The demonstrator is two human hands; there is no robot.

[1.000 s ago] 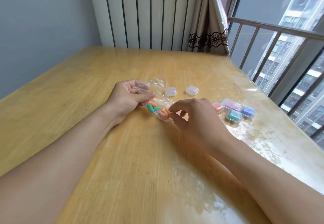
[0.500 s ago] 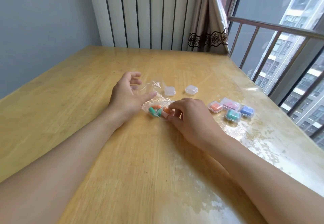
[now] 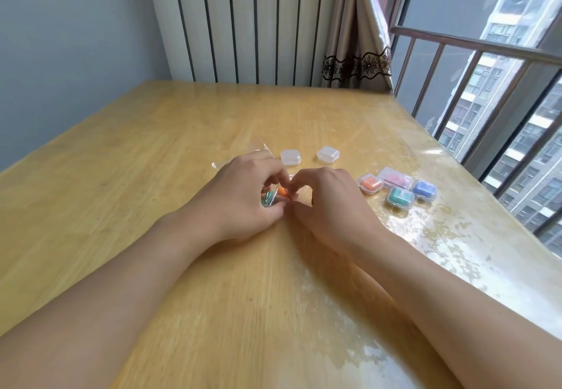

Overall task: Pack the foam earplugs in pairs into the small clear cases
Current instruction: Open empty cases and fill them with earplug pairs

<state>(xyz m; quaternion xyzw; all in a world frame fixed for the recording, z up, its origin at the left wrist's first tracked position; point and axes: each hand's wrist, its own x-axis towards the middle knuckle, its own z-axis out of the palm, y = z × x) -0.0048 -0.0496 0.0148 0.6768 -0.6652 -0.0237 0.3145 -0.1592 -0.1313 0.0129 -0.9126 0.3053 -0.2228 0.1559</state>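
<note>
A clear plastic bag [image 3: 258, 150] with green and orange earplugs [image 3: 275, 195] lies at the table's middle. My left hand [image 3: 243, 194] covers the bag and pinches it. My right hand [image 3: 328, 203] meets it from the right, fingertips pinching the bag's edge beside the orange earplug. Two shut clear cases [image 3: 290, 157] [image 3: 328, 154] with nothing in them sit just behind the hands. To the right stand filled cases: orange [image 3: 369, 184], pink [image 3: 394, 178], green [image 3: 400, 198] and blue [image 3: 424, 189].
The wooden table [image 3: 152, 145] carries a clear cover, blotchy on the right [image 3: 456, 236]. A radiator [image 3: 243, 23] and a curtain [image 3: 355, 39] stand at the far edge. A railed window [image 3: 486, 84] runs along the right side.
My left hand came down from open onto the bag and closed on it. My right hand slid closer, so both hands now pinch the bag together.
</note>
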